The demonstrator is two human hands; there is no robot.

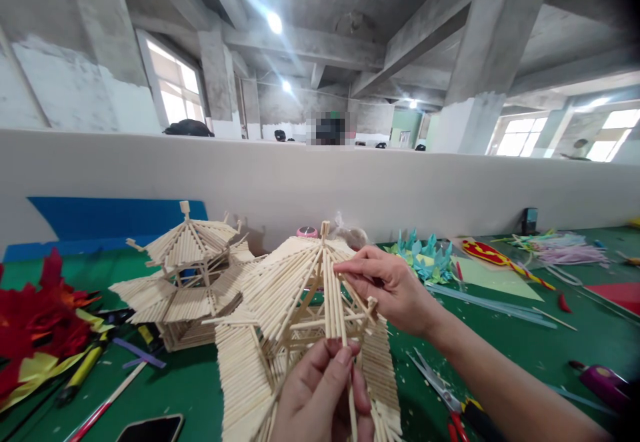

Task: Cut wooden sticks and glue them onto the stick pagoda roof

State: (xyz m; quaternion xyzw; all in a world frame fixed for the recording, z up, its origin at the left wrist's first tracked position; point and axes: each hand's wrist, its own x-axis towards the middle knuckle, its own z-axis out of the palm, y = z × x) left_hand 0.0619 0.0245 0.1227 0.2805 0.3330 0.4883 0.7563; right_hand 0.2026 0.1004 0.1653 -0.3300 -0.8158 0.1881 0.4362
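Note:
A pavilion model of pale wooden sticks stands in front of me, its upper roof partly covered with sticks. My left hand is closed on a thin wooden stick at the roof's lower edge, thumb and fingers pinched round it. Near the roof's peak, my right hand has its fingertips pressed together at the upper part of the roof sticks. What lies between those fingertips is too small to make out.
A second stick pavilion stands behind left. Red paper flowers lie left, a phone at the front. Scissors, a purple tool and blue paper are right. A white partition runs behind.

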